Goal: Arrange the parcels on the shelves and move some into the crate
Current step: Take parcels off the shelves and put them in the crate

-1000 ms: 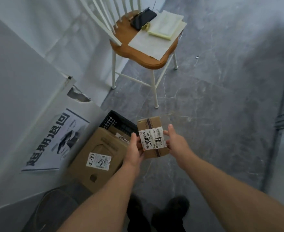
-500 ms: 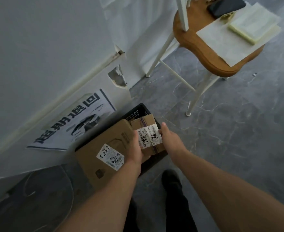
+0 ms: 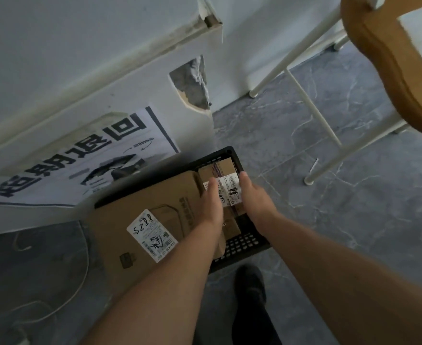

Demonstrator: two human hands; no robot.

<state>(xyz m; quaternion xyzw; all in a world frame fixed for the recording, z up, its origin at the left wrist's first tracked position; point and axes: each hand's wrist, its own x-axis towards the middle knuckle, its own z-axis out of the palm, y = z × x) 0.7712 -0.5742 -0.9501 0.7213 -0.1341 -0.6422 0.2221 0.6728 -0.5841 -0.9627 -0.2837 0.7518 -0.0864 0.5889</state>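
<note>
Small parcel (image 3: 226,180) has dropped w/ both hands since a sec ago, from mid-air over the floor down into the black crate (image 3: 241,245), at its far right end; can't tell if it rests on anything yet. Left hand (image 3: 211,205) holds its left side, right hand (image 3: 253,197) its right side, each grip clamped on it, thumbs on top. White label faces up. Big box (image 3: 155,207) w/ a handwritten label fills the crate's left part & sticks out past the near rim. Poster (image 3: 80,165) leans on the wall behind; chair (image 3: 389,58) top right
</note>
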